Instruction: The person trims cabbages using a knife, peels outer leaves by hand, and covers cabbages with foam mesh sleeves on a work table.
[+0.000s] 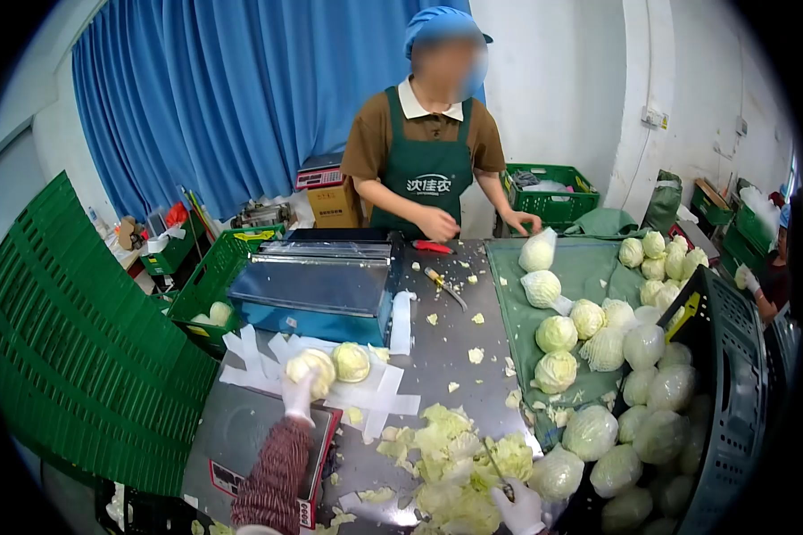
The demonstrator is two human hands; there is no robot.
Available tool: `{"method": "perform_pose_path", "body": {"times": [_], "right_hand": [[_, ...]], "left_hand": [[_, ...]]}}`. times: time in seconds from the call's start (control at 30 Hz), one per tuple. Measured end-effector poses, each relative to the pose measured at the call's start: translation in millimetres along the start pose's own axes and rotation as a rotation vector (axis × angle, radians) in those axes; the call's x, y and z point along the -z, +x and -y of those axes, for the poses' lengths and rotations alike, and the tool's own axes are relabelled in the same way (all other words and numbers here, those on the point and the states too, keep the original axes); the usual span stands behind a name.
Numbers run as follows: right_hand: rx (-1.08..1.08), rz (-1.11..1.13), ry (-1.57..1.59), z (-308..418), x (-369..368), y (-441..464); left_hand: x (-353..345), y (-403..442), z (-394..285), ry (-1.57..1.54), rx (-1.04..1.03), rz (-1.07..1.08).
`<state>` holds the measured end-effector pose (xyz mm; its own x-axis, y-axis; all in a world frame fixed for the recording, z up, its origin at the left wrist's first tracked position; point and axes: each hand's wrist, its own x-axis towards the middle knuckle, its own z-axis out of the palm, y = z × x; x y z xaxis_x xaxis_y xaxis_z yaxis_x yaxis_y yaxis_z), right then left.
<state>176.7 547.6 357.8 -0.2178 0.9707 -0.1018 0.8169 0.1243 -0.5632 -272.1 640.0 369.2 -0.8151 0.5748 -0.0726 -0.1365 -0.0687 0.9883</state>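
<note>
My left hand (298, 392), in a white glove, is closed around a pale cabbage (312, 370) above white strips of packaging (385, 399). Right beside it, a second trimmed cabbage (351, 362) rests on the strips. My right hand (518, 509), also gloved, grips a knife (498, 467) at the near edge of the table, its thin blade pointing away from me over a heap of cut-off cabbage leaves (451, 464). Beneath my left forearm lies a weighing scale (257, 432), partly covered by the sleeve.
A co-worker (433, 160) stands across the metal table (437, 343). A blue wrapping machine (312, 285) is at left. Between us lie a yellow-handled knife (444, 287) and a red-handled tool (433, 246). Netted cabbages (556, 339) and a dark crate (723, 401) fill the right; a green crate (62, 348) stands left.
</note>
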Motion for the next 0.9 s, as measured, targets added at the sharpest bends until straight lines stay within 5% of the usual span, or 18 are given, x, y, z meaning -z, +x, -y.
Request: {"method": "perform_pose_path", "body": {"times": [0.1, 0.2, 0.3, 0.37, 0.43, 0.5, 0.6, 0.63, 0.67, 0.7, 0.8, 0.87, 0.9], "right_hand": [[-0.104, -0.005, 0.203, -15, 6, -4], [0.082, -0.246, 0.32, -26, 2, -15], [0.065, -0.255, 0.343, -20, 14, -24], [0.17, -0.429, 0.422, -1, 28, -25], [0.006, -0.476, 0.394, -18, 15, -33], [-0.184, -0.582, 0.453, -49, 0, -41], [-0.388, -0.682, 0.6, -77, -7, -47], [-0.255, -0.79, 0.466, -86, -9, -46], [-0.118, -0.896, 0.329, -94, -9, -44], [-0.166, -0.912, 0.305, -97, -10, -43], [-0.367, -0.816, 0.993, -126, -37, -26], [-0.455, -0.738, 1.242, -125, -37, -21], [-0.529, -0.652, 1.387, -115, -28, -26]], "left_hand": [[20, 94, 58, -0.004, 0.167, -0.056], [25, 134, 96, 0.095, 0.422, -0.201], [45, 175, 134, -0.044, 0.473, 0.011], [51, 174, 138, 0.15, 0.399, 0.034], [32, 140, 116, 0.656, 0.16, 0.132], [-11, 67, 84, 0.909, -0.123, 0.449], [-85, -114, 41, 0.427, -0.062, 1.067], [-99, -152, 46, 0.622, -0.201, 1.345], [-123, -202, 44, 0.477, -0.081, 1.444], [-144, -235, 52, 0.516, -0.051, 1.477], [-199, -299, 102, 0.442, -0.099, 1.459], [-219, -319, 107, 0.94, -0.033, 1.408], [-219, -321, 103, 0.936, -0.043, 1.405]]}}
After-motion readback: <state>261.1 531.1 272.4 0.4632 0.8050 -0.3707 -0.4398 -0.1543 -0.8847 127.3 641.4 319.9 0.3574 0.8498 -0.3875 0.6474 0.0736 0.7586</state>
